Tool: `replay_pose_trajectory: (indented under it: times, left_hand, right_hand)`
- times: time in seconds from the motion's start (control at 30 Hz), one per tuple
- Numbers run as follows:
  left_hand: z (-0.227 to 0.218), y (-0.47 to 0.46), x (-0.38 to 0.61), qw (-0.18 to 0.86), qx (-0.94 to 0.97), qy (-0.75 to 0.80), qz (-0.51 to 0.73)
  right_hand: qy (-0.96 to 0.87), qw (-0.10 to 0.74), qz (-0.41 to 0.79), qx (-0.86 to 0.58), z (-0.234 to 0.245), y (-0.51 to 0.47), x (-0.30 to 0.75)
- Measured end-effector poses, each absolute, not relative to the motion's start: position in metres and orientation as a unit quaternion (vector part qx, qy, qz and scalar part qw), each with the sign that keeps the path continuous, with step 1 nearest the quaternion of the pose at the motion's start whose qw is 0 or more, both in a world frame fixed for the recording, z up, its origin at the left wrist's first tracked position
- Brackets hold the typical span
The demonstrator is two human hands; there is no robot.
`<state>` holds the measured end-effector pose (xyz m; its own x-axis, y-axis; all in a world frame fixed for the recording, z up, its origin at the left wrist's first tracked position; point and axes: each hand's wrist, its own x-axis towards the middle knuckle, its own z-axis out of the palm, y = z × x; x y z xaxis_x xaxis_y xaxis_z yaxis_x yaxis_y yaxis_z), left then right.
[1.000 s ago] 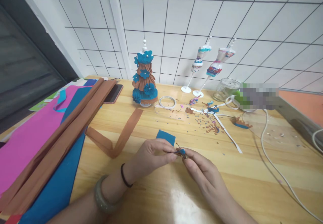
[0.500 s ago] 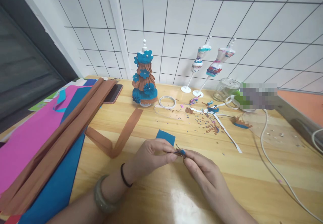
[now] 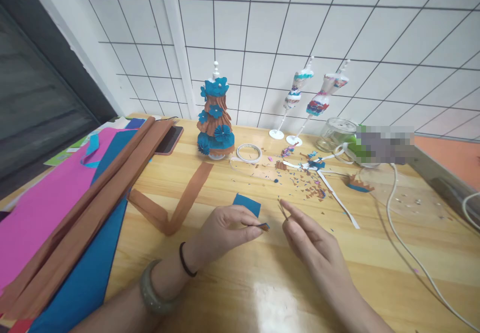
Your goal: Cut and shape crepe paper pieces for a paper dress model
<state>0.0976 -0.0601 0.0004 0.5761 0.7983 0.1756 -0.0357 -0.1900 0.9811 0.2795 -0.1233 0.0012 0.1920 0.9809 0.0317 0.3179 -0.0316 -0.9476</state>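
Note:
My left hand (image 3: 234,230) pinches a small folded piece of blue and brown crepe paper (image 3: 265,226) between thumb and fingertips. Just to the right, my right hand (image 3: 315,245) is closed around a small pair of scissors (image 3: 283,210). Only their thin blades show, pointing up and away from the paper; the handles are hidden in the fingers. Behind my left fingertips a blue paper square (image 3: 246,205) lies flat on the table. Beyond it rests a tiny blue scrap (image 3: 276,180).
A brown paper strip (image 3: 187,198) lies bent on the table (image 3: 225,293), beside long paper sheets (image 3: 75,233) and a phone (image 3: 169,140). Behind stand a paper-dressed form (image 3: 215,118), two bare forms (image 3: 318,105), a tape roll (image 3: 249,153) and a jar (image 3: 336,132). A white cable (image 3: 393,223) runs at right.
My right hand has drawn the scissors right, away from the paper. A tiny blue scrap now lies farther back on the table. My left hand has kept its place and its pinch.

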Motion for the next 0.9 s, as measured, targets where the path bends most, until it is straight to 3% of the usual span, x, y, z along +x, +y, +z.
replay_pose_trajectory:
  times: [0.13, 0.3, 0.4, 0.47, 0.53, 0.63, 0.9]
  left_hand:
    - [0.001, -0.06, 0.098, 0.531, 0.705, 0.292, 0.369]
    - [0.0, -0.061, 0.1, 0.351, 0.809, 0.26, 0.393]
    - [0.0, -0.062, 0.1, 0.255, 0.853, 0.237, 0.39]
    - [-0.001, -0.062, 0.099, 0.218, 0.863, 0.238, 0.389]
    - [-0.002, -0.062, 0.098, 0.199, 0.868, 0.237, 0.387]
    - [-0.003, -0.062, 0.098, 0.186, 0.875, 0.238, 0.378]
    - [-0.006, -0.063, 0.098, 0.182, 0.893, 0.249, 0.328]
  right_hand:
    - [-0.519, 0.42, 0.281, -0.69, -0.002, -0.109, 0.294]
    - [-0.611, 0.21, 0.11, -0.755, -0.018, -0.099, 0.309]
    - [-0.641, 0.143, 0.026, -0.754, -0.026, -0.098, 0.314]
    - [-0.669, 0.154, -0.033, -0.727, -0.026, -0.098, 0.315]
    - [-0.709, 0.219, -0.055, -0.668, -0.022, -0.101, 0.312]
    - [-0.767, 0.326, 0.02, -0.552, -0.013, -0.109, 0.301]
    - [-0.779, 0.377, 0.135, -0.482, -0.01, -0.125, 0.276]
